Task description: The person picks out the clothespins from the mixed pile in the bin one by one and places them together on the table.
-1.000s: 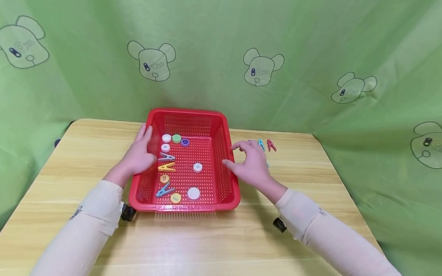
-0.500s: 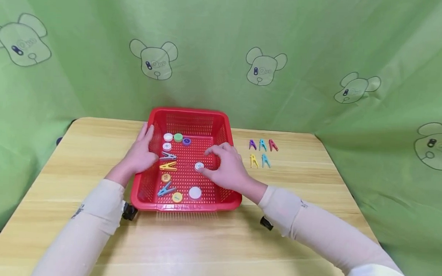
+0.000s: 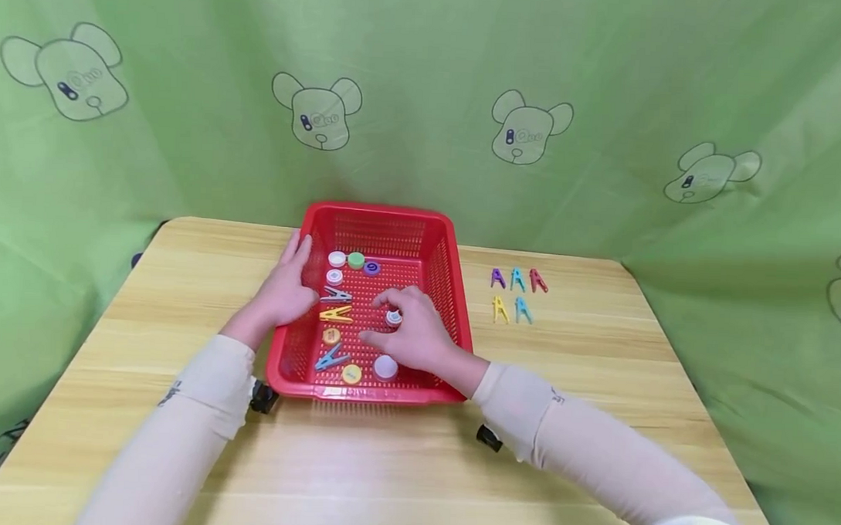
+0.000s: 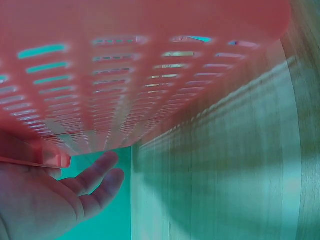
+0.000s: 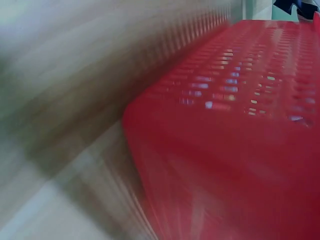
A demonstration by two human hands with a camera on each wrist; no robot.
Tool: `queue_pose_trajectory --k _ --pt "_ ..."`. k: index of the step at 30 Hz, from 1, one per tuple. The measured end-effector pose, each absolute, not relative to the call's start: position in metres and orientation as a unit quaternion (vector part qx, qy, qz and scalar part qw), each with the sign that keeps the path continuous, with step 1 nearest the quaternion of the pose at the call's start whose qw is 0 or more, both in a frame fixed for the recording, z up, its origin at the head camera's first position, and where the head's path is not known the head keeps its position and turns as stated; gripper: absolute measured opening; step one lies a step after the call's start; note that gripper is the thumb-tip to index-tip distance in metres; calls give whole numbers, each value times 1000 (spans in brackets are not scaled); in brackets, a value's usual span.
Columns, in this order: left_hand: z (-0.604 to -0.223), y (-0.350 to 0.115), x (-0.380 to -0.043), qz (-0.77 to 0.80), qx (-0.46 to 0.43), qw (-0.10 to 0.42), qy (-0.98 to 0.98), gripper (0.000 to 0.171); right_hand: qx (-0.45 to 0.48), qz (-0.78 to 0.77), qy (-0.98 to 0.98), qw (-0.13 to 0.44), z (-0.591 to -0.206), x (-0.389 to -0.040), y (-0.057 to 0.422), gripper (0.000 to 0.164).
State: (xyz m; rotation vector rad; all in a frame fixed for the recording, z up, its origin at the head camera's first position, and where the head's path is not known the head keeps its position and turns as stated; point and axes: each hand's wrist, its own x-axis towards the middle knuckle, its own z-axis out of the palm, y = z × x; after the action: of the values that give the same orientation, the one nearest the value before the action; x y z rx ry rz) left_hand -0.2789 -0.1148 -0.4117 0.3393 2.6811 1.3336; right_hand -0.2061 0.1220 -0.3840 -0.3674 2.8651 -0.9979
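Note:
A red plastic basket (image 3: 374, 394) with slotted walls stands on the table. My left hand (image 3: 283, 292) holds its left rim, thumb inside and fingers outside. Inside the basket, my right hand (image 3: 414, 332) has thumb and fingers spread apart around a white patterned bottle cap (image 3: 394, 318). Along the left side of the basket floor lie a grey-blue clothespin (image 3: 336, 295), a yellow clothespin (image 3: 336, 314) and a blue clothespin (image 3: 330, 358). Among them are a green cap (image 3: 356, 260), a purple cap (image 3: 371, 268) and an orange cap (image 3: 330, 336). A larger white cap (image 3: 385, 367) lies nearer the front.
Right of the basket, several clothespins lie in two rows: a purple clothespin (image 3: 498, 278), a blue clothespin (image 3: 518, 279) and a red clothespin (image 3: 538, 280) behind a yellow clothespin (image 3: 500, 309) and another blue one. A green curtain (image 3: 427, 62) hangs behind the wooden table (image 3: 563, 368).
My right hand has moved left from beside the clothespins, over the basket's right rim, to the white patterned cap. My left hand stays on the left rim. The head view has shifted slightly.

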Motion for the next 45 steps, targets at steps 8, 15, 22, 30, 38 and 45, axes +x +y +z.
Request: queue_pose_trajectory --k 8,15,22,30,38,45 --pt "-415 -114 -276 448 111 69 884 99 -122 -340 930 70 -395 -205 107 49" --pt "-414 -115 -279 446 113 59 886 99 -140 -341 926 83 -400 -211 99 47" --pt "-414 -113 -282 437 120 58 889 99 -160 -316 930 101 -409 -216 99 44" --pt "-414 -115 -282 443 108 60 888 100 -180 -279 935 122 -416 -218 95 42" --pt "-414 -116 -280 444 105 64 888 100 -192 -242 941 135 -420 -224 95 45" --pt "-414 -115 -282 439 108 60 890 100 -211 -244 934 151 -425 -229 96 49"
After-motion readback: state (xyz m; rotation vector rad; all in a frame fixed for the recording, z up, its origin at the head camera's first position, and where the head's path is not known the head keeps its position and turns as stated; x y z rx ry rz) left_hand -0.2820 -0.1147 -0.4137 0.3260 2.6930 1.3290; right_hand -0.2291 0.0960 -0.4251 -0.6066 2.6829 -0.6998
